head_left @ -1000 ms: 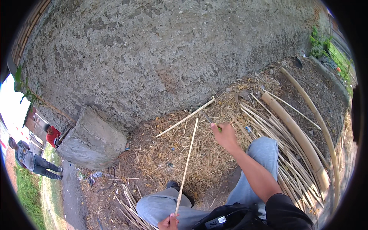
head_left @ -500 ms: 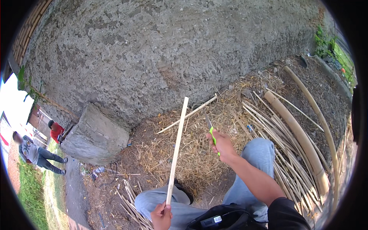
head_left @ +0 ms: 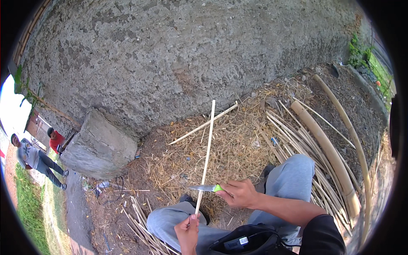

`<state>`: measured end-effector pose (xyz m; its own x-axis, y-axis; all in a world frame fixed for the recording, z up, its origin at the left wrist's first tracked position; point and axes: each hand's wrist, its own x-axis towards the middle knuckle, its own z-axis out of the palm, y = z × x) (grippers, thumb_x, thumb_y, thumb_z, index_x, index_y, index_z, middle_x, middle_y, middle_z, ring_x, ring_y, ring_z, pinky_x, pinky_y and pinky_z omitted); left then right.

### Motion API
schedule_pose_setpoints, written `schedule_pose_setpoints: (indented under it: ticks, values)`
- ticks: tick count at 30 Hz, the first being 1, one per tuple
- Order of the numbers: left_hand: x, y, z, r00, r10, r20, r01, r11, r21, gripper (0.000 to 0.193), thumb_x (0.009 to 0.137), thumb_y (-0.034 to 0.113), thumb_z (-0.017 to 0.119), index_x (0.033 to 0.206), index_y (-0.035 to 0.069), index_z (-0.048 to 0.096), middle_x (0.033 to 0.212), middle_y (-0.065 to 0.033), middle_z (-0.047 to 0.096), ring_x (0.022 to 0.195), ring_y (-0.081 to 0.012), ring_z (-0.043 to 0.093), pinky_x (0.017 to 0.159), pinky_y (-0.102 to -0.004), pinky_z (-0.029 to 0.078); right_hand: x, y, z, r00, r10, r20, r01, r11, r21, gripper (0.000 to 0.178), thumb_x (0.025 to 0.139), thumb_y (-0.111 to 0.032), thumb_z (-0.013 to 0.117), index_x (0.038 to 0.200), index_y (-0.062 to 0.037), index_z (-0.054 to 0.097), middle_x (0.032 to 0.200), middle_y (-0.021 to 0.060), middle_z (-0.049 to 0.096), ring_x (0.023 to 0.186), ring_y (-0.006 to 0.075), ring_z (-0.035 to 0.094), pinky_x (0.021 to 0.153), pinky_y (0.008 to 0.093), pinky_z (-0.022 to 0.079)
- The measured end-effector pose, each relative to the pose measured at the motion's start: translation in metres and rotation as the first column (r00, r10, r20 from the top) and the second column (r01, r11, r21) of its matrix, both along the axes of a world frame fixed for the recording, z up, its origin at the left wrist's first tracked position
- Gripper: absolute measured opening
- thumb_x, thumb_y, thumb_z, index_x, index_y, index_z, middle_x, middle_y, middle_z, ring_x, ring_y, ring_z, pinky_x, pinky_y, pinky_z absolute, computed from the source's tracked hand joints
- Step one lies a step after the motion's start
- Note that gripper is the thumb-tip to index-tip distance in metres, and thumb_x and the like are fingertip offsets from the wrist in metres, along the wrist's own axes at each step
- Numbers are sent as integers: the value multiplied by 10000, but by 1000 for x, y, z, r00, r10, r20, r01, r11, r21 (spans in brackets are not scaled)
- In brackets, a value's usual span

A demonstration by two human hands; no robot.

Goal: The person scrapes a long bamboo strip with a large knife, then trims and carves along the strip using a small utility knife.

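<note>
My left hand [head_left: 187, 230] grips the lower end of a long pale bamboo strip [head_left: 207, 155], which points up and away toward the wall. My right hand [head_left: 239, 193] is closed round the bright green handle of a knife [head_left: 203, 188]. The blade points left and lies across the strip a little above my left hand. Fine shavings [head_left: 225, 157] cover the ground beyond my knees. Another thin strip [head_left: 191, 130] lies on the ground near the foot of the wall, crossed in view by the one I hold.
A rough grey wall [head_left: 178, 55] rises ahead. Many split strips [head_left: 314, 163] and a thick bamboo length [head_left: 325, 151] lie to the right; another bundle [head_left: 138, 225] is at left. A stone block [head_left: 100, 146] stands at the wall. Two people [head_left: 36, 159] are at far left.
My right hand has come down and left, bringing the blade from beside the strip onto it. The strip stands more upright, and my left hand is slightly higher and farther right.
</note>
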<state>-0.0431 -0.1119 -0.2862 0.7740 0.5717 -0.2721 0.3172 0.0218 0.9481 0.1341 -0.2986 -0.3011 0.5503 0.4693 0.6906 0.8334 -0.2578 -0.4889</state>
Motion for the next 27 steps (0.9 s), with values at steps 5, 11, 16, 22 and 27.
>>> schedule_pose_setpoints:
  ticks: [5,11,16,22,27]
  values:
    - [-1,0,-13,992,-92,-83,104,984,148,309,981,287,625,906,4,723,630,76,488,558,-32,408,488,-225,287,7,-6,7,911,-363,-195,354,932,-77,201,840,-248,762,919,-68,722,604,56,587,448,211,558,396,340,429]
    - [1,-8,-8,992,-96,-87,102,992,74,312,988,271,610,931,-6,743,637,79,480,579,-32,401,506,-229,283,-6,-16,15,992,-124,-30,119,982,-144,185,847,-232,754,893,-56,720,615,79,601,447,225,560,399,350,419]
    - [1,-13,3,983,-154,-104,161,985,68,308,987,265,603,937,-7,740,635,71,481,577,-40,402,504,-244,292,-8,-22,7,980,-198,15,197,957,-213,224,839,-291,758,929,-93,704,645,-3,576,442,164,561,371,327,409]
    - [6,-14,-13,996,-71,-50,64,989,-134,270,997,194,622,983,-48,739,657,35,555,529,-14,413,469,-186,297,-16,-10,-20,998,-46,46,55,976,-213,267,783,-270,791,933,-84,673,639,-17,480,448,151,527,380,300,401]
    - [17,-10,-11,997,-58,-45,48,979,-201,274,1003,198,615,990,-47,738,658,34,557,529,-13,410,468,-186,295,-16,-7,-18,991,-74,113,101,961,-257,243,849,-326,739,954,-118,674,665,-10,531,494,151,580,402,299,433]
